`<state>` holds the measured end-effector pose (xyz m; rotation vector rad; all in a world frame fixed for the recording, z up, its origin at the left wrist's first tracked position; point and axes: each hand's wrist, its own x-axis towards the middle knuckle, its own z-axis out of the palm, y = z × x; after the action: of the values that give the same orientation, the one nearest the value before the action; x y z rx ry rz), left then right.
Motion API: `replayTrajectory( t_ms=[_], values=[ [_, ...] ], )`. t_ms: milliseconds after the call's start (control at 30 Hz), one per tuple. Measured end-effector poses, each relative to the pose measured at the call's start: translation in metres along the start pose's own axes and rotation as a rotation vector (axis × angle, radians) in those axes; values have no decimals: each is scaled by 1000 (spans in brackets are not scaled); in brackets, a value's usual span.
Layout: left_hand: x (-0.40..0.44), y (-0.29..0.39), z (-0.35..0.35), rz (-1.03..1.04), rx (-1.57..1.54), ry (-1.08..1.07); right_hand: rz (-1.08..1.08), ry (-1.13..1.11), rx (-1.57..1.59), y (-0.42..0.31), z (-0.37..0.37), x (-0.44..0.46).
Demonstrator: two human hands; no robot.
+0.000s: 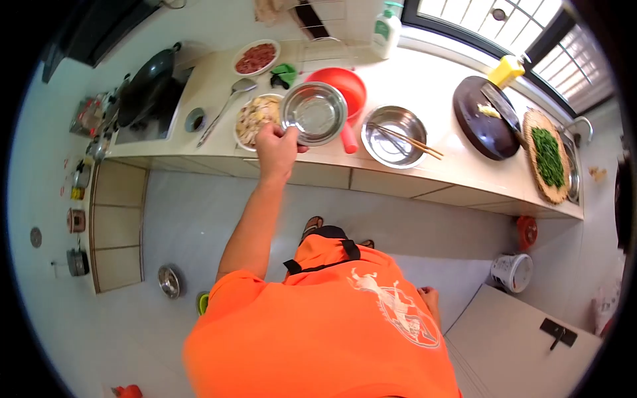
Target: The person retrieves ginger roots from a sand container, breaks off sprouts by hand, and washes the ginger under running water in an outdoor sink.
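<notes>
My left hand (276,149) grips the near-left rim of a shiny steel bowl (314,113), holding it above the counter. The bowl's inside shows bare metal, perhaps with a little clear liquid that I cannot make out. Below and behind it a red plastic strainer or ladle-like basin (350,93) with a handle is partly covered. Just left of the bowl, a plate of pale sliced food (255,116) lies partly behind my hand. At my right side hangs my right hand (430,298), half hidden by the orange shirt; its fingers are too small to read.
A second steel bowl (391,149) holds chopsticks (421,147). Further right are a round cutting board (474,126) with a cleaver (501,106) and a basket of chopped greens (547,156). Leftward are a spatula (225,111), a plate of raw meat (256,58) and a wok (149,76).
</notes>
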<state>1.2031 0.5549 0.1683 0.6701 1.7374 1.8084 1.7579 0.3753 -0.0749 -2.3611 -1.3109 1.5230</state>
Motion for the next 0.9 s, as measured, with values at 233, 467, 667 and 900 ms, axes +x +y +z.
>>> replayTrajectory(
  t_ms=[233,467,667,900],
  values=[
    [-18,12,47,-9,40,-155,-73,20,62,8,2,20],
    [-41,18,134,-100,-47,-350,-287,251,-86,14,-66,57],
    [-36,-10,221,-132,-88,-490,-551,486,-50,-109,-191,63],
    [2,-51,330,-68,159,-383,-699,621,-96,-245,-305,112]
  ],
)
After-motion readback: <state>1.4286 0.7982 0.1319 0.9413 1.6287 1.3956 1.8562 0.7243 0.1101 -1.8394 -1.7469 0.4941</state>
